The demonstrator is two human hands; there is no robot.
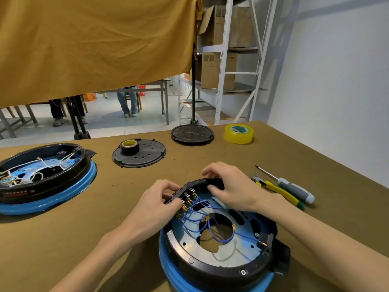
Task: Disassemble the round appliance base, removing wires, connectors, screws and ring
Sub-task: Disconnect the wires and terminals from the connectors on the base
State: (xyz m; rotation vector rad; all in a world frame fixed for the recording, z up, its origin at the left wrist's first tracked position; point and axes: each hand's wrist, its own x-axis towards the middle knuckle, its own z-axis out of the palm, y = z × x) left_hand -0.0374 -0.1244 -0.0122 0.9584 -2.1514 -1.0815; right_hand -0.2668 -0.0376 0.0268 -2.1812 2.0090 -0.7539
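Round base sits near me on the tan worktop: glossy black plastic ring, blue rim, shiny metal plate, thin blue wires. My left hand pinches the ring's far edge; right hand curls its grip over it too.

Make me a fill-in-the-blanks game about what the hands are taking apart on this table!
1. The wires inside the round base under the hands are ____ in colour.
2. The big roll of tape at the far side of the table is ____.
3. The screwdriver has a ____ handle.
4. The black tape roll sits on a black ____.

Missing words: blue; yellow; grey; disc
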